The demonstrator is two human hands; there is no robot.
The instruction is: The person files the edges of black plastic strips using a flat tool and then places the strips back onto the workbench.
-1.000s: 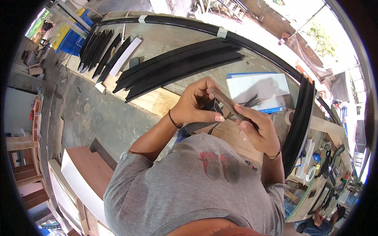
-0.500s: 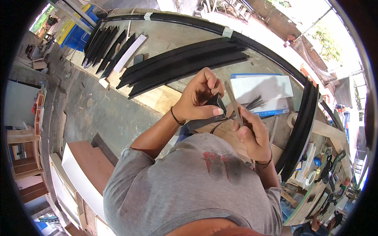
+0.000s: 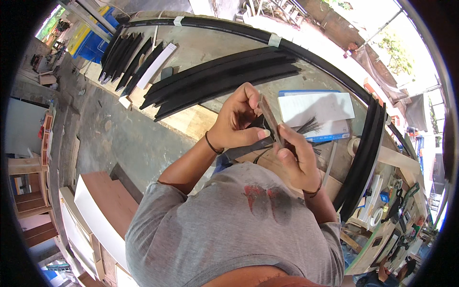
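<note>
My left hand (image 3: 236, 118) is closed round a small black profile piece (image 3: 261, 122), its thumb pressed on the near side. Only part of that piece shows between the fingers. Between the fingers and thumb of my right hand (image 3: 300, 158) is a thin, flat brown strip (image 3: 271, 117). It is tilted and lies over the end of the black piece, seemingly touching it. Both hands are above the bench, just in front of my grey shirt.
Long black profiles (image 3: 215, 79) lie across the bench, with shorter black pieces (image 3: 125, 57) at far left. White paper (image 3: 315, 106) on a blue folder and a dark bristle brush (image 3: 310, 126) lie beyond my right hand. More black lengths (image 3: 364, 153) run along the right.
My right hand has moved left and slightly up, bringing the brown strip from beside the black piece to against its end. The left hand has barely moved.
</note>
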